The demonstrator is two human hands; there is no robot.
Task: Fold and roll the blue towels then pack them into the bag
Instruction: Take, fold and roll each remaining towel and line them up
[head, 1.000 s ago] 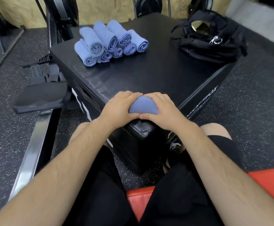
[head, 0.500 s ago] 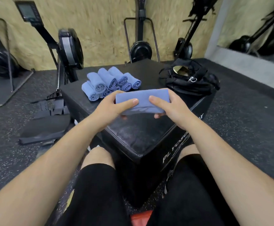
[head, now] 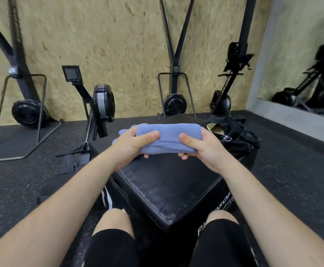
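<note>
Fingers of the left hand (head: 132, 144) and right hand (head: 201, 149) curl around a soft, fleecy rolled blue towel (head: 169, 138), gripping its ends above the matte black padded box (head: 169, 189), near the black bag (head: 238, 135).

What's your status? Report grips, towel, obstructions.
Holding: left grip and right grip both on rolled towel, over box. Behind right grip, bag. Nothing seen blocking.

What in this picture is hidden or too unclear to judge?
Head view, pile of rolled towels: nearly all hidden behind the left hand and the held towel; no count possible.
Head view, bag: its opening partly covered by the right hand; contents unseen.
Head view, lettering on the box: partly hidden by the person's right leg.
</note>
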